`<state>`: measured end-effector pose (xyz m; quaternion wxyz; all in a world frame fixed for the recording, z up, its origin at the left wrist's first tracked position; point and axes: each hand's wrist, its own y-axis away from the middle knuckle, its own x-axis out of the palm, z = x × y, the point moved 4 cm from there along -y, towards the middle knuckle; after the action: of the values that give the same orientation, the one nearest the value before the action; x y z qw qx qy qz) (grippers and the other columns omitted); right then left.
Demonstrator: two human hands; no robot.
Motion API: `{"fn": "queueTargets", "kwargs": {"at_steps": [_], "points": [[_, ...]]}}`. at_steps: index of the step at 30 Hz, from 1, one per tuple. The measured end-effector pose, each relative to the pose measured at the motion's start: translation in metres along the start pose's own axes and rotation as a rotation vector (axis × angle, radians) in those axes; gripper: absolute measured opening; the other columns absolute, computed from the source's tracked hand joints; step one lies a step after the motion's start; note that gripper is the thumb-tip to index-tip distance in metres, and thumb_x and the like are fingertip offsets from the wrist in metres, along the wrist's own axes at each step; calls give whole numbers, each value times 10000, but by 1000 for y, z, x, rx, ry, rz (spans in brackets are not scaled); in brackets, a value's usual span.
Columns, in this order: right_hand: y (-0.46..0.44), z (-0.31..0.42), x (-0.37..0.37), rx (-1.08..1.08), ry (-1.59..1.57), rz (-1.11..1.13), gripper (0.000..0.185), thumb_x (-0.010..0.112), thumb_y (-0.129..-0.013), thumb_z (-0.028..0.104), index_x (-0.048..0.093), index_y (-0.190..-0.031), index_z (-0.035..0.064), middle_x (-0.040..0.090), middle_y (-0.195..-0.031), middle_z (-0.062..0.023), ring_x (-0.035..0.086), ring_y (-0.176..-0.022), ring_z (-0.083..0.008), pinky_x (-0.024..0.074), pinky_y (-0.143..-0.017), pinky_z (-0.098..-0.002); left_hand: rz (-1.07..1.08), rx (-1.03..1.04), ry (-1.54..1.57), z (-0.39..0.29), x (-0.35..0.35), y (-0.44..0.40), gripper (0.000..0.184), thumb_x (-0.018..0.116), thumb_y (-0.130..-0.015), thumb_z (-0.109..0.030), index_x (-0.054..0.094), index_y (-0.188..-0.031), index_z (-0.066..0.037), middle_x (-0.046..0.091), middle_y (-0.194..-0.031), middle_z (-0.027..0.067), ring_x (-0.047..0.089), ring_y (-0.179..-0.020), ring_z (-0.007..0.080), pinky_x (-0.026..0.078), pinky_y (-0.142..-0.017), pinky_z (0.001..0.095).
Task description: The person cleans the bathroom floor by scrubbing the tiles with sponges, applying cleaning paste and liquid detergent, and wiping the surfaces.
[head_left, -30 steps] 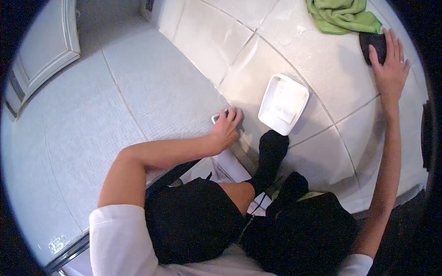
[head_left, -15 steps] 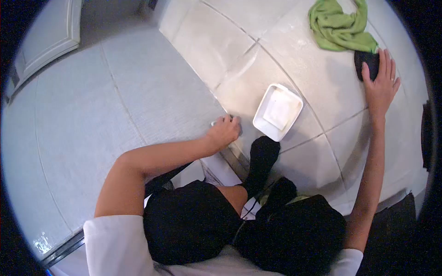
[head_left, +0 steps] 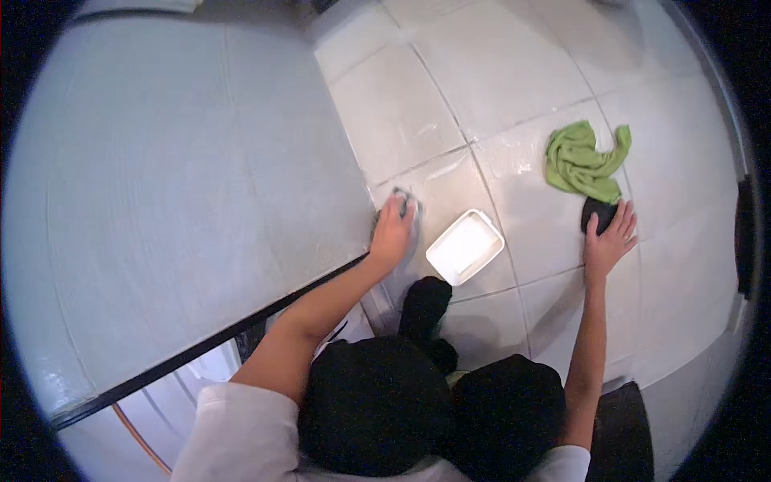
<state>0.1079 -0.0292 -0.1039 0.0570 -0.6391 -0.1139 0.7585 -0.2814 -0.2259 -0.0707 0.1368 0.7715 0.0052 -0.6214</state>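
Observation:
My left hand is on the tiled floor beside the raised edge of the grey surface. Its fingers are curled round a small grey and white thing, too blurred to name. My right hand leans on the floor with its fingers stretched out and its thumb over the edge of a flat black piece. A crumpled green cloth lies just beyond the black piece, touching it. Between my hands sits a shallow white plastic tub, nearer to the left one.
Pale floor tiles stretch ahead, with wet shiny patches. On the left is a wide grey surface with a dark front edge. My black-clad foot is close to the tub. A dark object stands at the lower right.
The view has shifted, so the cloth and tub appear lower and further left. My left hand has moved forward along the grey surface's edge; my right hand stays by the black piece.

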Motion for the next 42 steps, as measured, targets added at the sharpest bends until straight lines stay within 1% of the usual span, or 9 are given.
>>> {"fn": "queueTargets", "kwargs": {"at_steps": [2,6,14,15,21,32,36,39,42], "points": [[-1,3,-2,25,-25,56,667,547,-849,424,350,-1420,141,298,-1506,-79,255,-1389,-311,160,-1070,-628,69,218,30,2,24,54,510,521,-807,-29,464,-1315,-33,358,-1422,227,347,-1312,406,326,-1072,465],[-2,4,1,12,-6,47,670,537,-857,404,331,-1423,110,276,-1513,-96,225,-1398,-324,141,-1080,-621,187,181,-14,-15,27,97,501,453,-837,-51,447,-1338,-69,291,-1487,166,273,-1371,350,278,-1103,465],[-1,5,-8,61,-58,133,697,564,-809,362,342,-1409,85,270,-1514,-108,201,-1406,-329,109,-1093,-609,78,-126,-2,-12,-14,-50,556,530,-817,-111,450,-1361,-194,182,-1524,156,275,-1353,362,383,-997,510],[-1,6,-9,75,-69,141,696,569,-804,353,345,-1408,89,271,-1514,-104,197,-1407,-328,109,-1094,-606,-31,-36,-36,-13,-19,-55,594,590,-783,-127,460,-1354,-221,239,-1461,230,367,-1224,433,446,-921,487],[-2,6,-8,74,-77,118,688,565,-815,354,344,-1414,99,280,-1509,-94,206,-1402,-327,115,-1096,-602,152,-96,86,-35,-12,27,565,604,-786,-148,476,-1333,-200,350,-1298,308,460,-987,438,474,-861,486],[3,6,1,30,-41,93,668,559,-848,347,328,-1417,85,290,-1501,-109,218,-1393,-341,134,-1085,-605,-122,-408,-74,-27,-7,-106,517,532,-799,-113,488,-1315,-131,400,-1285,284,468,-1046,425,485,-844,434],[3,7,1,13,-38,77,655,554,-856,335,325,-1417,87,291,-1499,-109,224,-1391,-338,136,-1087,-597,41,106,37,-100,5,-91,554,609,-765,-171,512,-1309,-136,399,-1291,289,486,-1008,394,487,-863,441],[2,6,-1,7,-31,92,651,553,-857,335,328,-1416,86,293,-1499,-107,226,-1391,-333,139,-1089,-587,-46,254,92,-113,12,-78,526,587,-771,-155,524,-1289,-93,423,-1266,295,505,-965,381,480,-831,461],[2,6,0,15,-44,96,647,552,-856,336,335,-1412,84,300,-1496,-103,230,-1390,-328,145,-1090,-578,-60,-280,-138,-22,11,-83,577,561,-803,-173,434,-1347,-30,458,-1205,307,503,-954,394,449,-812,476]]}}
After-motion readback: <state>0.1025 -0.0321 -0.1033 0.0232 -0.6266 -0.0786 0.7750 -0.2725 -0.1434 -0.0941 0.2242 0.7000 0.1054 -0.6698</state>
